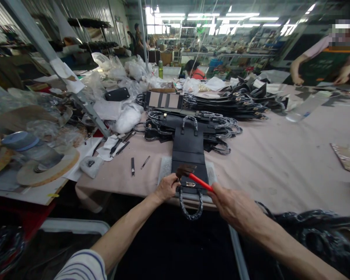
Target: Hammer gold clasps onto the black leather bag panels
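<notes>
A flat black leather bag piece (189, 153) with braided handles lies on a pale pad at the table's near edge, its gold clasp (190, 184) close to me. My right hand (234, 208) is closed around a hammer's red handle (200, 182); the dark hammer head (185, 170) hovers just above the clasp. My left hand (166, 187) pinches the bag's near edge beside the clasp, fingers curled. One braided handle (191, 208) hangs over the table edge.
A stack of similar black bag pieces (192, 122) lies behind, more stacked farther back (236, 103). Small tools (132, 165) lie left of the pad. Tape rolls and plastic bags clutter the left. A person in a green apron (323, 62) stands far right.
</notes>
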`<state>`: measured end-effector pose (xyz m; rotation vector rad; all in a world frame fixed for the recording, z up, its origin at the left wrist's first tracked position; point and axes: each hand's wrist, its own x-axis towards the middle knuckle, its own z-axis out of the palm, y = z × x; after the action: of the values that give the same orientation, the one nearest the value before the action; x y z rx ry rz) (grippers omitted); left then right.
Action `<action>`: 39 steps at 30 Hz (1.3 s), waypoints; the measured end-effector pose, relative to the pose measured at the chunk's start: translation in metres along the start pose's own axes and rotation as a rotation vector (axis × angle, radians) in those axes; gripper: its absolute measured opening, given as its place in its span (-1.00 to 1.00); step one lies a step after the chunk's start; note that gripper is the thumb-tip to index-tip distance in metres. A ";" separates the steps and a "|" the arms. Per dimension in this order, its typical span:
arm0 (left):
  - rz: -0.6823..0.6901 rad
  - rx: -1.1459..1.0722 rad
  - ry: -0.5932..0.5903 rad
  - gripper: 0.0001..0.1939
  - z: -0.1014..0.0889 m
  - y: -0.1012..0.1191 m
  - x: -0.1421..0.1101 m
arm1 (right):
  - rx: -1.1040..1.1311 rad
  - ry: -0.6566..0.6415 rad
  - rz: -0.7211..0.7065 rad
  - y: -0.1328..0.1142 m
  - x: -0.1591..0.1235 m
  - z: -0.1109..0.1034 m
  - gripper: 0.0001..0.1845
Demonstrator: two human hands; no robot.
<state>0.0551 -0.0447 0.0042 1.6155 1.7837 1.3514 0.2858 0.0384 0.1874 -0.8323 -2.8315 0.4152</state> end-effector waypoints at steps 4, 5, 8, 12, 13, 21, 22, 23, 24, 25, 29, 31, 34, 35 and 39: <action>0.012 -0.014 0.011 -0.84 -0.001 0.001 0.000 | 0.108 0.284 0.060 -0.006 0.000 -0.014 -0.69; 0.016 -0.015 0.013 -0.84 -0.001 0.001 0.000 | 0.154 0.381 0.087 -0.007 -0.001 -0.013 -0.69; 0.019 -0.010 -0.002 -0.84 -0.001 0.000 0.000 | 0.166 0.333 0.076 -0.007 -0.005 0.003 -0.69; 0.021 0.003 -0.009 -0.84 -0.001 -0.003 0.000 | 0.097 0.002 0.125 0.010 -0.007 0.014 -0.67; 0.023 0.005 -0.011 -0.83 -0.002 -0.003 0.000 | 0.121 0.006 0.166 0.018 -0.007 0.013 -0.66; 0.078 0.011 -0.006 -0.82 -0.004 0.000 0.003 | 0.489 0.049 0.728 0.114 -0.005 0.061 -0.61; 0.084 0.014 0.000 -0.82 -0.004 0.000 0.003 | 0.462 0.072 0.744 0.124 -0.007 0.072 -0.62; 0.091 0.018 0.006 -0.82 -0.004 0.000 0.003 | 0.426 0.101 0.746 0.130 -0.008 0.081 -0.63; 0.098 0.024 0.011 -0.81 -0.004 -0.001 0.003 | 0.390 0.138 0.742 0.134 -0.010 0.089 -0.66; 0.106 0.030 0.014 -0.81 -0.004 -0.002 0.003 | 0.353 0.179 0.726 0.135 -0.011 0.096 -0.69; 0.134 0.051 0.018 -0.80 -0.003 -0.006 0.004 | 0.277 0.272 0.535 0.114 -0.007 0.122 -0.52; 0.131 0.063 0.017 -0.80 -0.003 -0.008 0.004 | 0.245 0.219 0.347 0.095 -0.003 0.136 -0.44; 0.124 0.060 0.020 -0.80 -0.004 -0.009 0.003 | 0.146 0.114 0.200 0.070 0.001 0.155 -0.38; 0.120 0.048 0.030 -0.82 -0.004 -0.009 0.002 | 0.123 0.100 0.214 0.065 0.001 0.160 -0.37; 0.053 -0.021 0.117 -0.89 -0.007 -0.011 -0.001 | 0.101 0.110 0.256 0.059 0.000 0.170 -0.35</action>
<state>0.0443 -0.0469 -0.0022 1.6138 1.7975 1.5127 0.2769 0.0493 0.0081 -1.1624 -2.5884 0.5245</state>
